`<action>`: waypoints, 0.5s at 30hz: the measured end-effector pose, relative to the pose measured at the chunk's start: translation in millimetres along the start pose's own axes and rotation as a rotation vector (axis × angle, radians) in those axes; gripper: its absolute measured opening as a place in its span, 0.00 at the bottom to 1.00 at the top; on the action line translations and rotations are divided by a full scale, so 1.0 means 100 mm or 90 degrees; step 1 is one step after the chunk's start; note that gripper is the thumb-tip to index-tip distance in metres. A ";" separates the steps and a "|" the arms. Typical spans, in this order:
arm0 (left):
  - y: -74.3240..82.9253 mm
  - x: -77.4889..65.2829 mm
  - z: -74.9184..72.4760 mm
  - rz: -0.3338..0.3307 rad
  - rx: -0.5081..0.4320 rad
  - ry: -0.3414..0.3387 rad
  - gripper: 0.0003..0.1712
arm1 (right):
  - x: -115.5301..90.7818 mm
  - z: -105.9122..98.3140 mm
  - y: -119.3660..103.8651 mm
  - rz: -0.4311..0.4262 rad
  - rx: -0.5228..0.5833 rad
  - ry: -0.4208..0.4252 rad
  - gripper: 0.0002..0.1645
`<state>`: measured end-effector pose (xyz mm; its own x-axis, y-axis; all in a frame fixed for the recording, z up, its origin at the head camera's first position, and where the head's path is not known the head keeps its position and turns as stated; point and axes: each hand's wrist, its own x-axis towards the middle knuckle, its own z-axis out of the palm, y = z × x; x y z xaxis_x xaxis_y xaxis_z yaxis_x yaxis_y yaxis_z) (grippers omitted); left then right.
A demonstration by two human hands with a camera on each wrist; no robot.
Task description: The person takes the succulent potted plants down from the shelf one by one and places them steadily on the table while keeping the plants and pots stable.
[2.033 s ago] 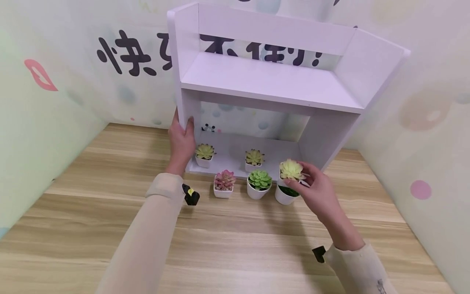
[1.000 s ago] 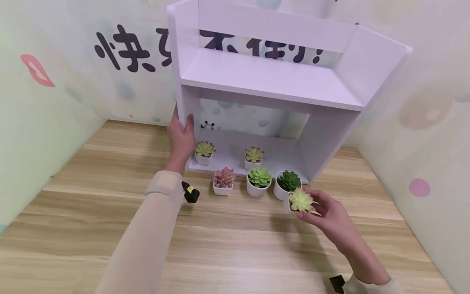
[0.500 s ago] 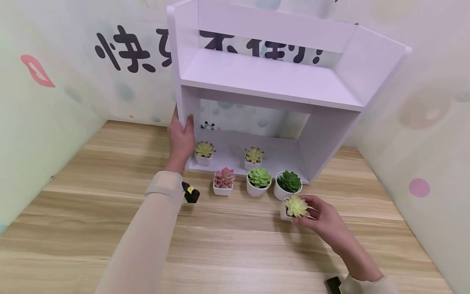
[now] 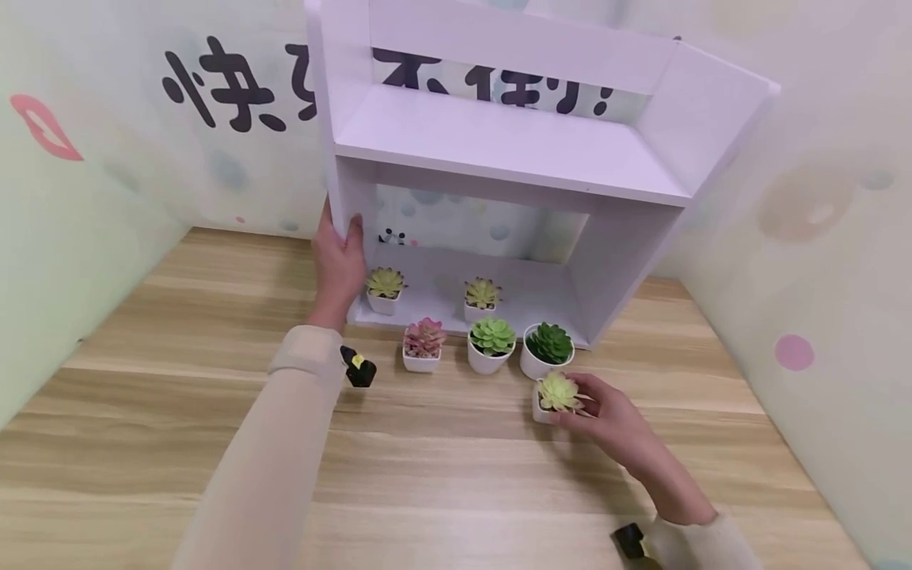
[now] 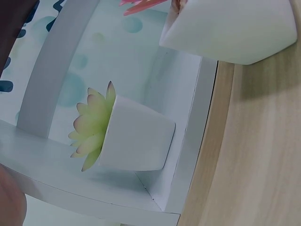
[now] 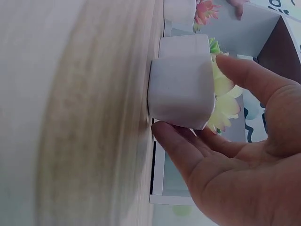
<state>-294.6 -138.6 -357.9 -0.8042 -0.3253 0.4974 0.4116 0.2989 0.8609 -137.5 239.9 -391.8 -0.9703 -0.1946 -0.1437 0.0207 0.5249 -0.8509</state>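
Observation:
My left hand [image 4: 338,265] grips the left side panel of a white two-tier shelf [image 4: 513,150], thumb on the inner face. My right hand [image 4: 606,416] holds a pale yellow-green potted succulent [image 4: 557,392] in a square white pot, thumb on one side and fingers on the other. In the right wrist view that white pot [image 6: 181,89] sits at the wood surface. Just behind it stands a dark green succulent [image 4: 549,344] in a round pot. A bright green succulent [image 4: 492,339] and a pink one [image 4: 424,340] continue the row leftward.
Two yellow-green succulents stand on the lower shelf board, one at the left end [image 4: 385,285] and one near the middle [image 4: 482,295]. The wooden table [image 4: 427,475] extends in front. A printed wall [image 4: 235,182] rises behind, with further walls at both sides.
My right hand has brought the pale succulent from above the dark green one down to the table in front of it, then slightly left. My left hand keeps its grip on the shelf.

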 end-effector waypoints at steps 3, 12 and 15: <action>0.01 0.00 -0.02 -0.007 -0.006 -0.001 0.26 | -0.01 -0.03 -0.05 -0.001 -0.057 0.001 0.42; 0.02 0.01 -0.01 -0.012 0.004 -0.006 0.27 | -0.20 -0.28 -0.48 -0.062 -0.364 0.123 0.40; 0.02 0.00 0.00 -0.011 0.000 -0.006 0.27 | -0.16 -0.36 -0.63 -0.106 -0.363 0.118 0.35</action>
<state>-294.2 -138.4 -356.3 -0.8148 -0.3222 0.4820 0.3980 0.2937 0.8691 -131.8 239.4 -317.5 -0.9763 -0.1913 0.1015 -0.2166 0.8702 -0.4426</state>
